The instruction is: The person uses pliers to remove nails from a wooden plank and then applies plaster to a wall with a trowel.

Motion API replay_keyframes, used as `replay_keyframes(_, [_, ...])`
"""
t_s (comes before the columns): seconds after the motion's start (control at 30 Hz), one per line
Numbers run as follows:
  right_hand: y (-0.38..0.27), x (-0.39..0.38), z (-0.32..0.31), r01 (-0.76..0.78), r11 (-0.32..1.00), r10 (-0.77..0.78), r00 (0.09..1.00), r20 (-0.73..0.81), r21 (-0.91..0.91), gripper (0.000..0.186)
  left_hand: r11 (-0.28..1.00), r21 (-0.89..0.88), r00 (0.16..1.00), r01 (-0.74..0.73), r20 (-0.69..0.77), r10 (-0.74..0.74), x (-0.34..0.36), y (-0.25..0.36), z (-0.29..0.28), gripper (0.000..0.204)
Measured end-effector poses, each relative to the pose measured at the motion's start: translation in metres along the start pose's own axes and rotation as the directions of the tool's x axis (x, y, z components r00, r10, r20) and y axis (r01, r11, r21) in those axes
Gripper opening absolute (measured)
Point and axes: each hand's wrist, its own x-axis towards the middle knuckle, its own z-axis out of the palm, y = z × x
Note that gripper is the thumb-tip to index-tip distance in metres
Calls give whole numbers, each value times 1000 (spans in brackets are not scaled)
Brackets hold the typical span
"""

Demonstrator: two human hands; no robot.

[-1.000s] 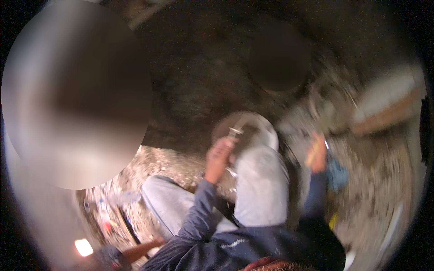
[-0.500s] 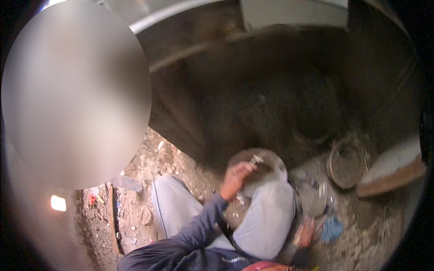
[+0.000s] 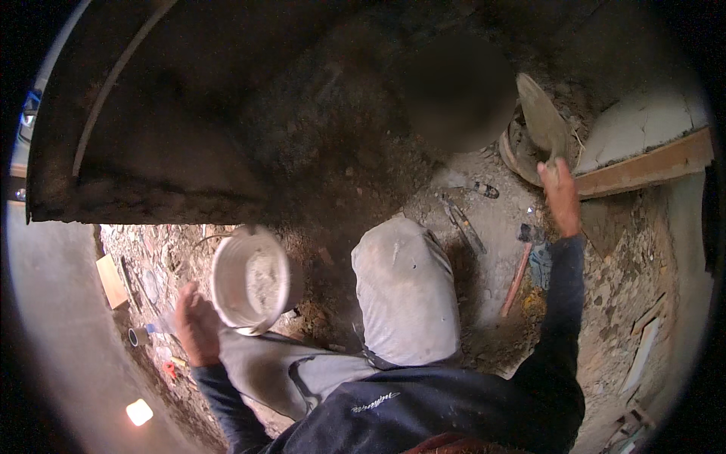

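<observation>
Right hand [image 3: 560,198] has moved forward from beside crumpled blue cloth [image 3: 540,261], gripping grey pointed metal trowel [image 3: 542,113] over round brownish tub [image 3: 516,159]. Trowel probably stiff, light; hold by handle. Left hand [image 3: 198,327], grip unclear, beside round white plastic bucket [image 3: 229,284], likely heavier; lift by rim.

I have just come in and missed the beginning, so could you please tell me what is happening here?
The person's right hand grips a trowel at a round container; whether the two touch is unclear. The left hand is beside a white bucket with pale material inside; contact there is also unclear. A hammer and a blue cloth lie on the ground near the right forearm.
</observation>
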Motion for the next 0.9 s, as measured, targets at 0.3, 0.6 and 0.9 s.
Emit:
replay_keyframes(0.3, [-104,174,27,457,664,-318,889,330,-592,31,998,12,982,63,-178,-60,46,53,-151,19])
replay_keyframes(0.6, [-103,238,171,431,378,-108,900,423,-819,20,955,-177,901,238,-328,-285,154,-63,-322,23])
replay_keyframes(0.9, [-139,179,168,449,653,-112,854,508,-610,27,977,119,894,178,-434,-110,215,-76,-402,29])
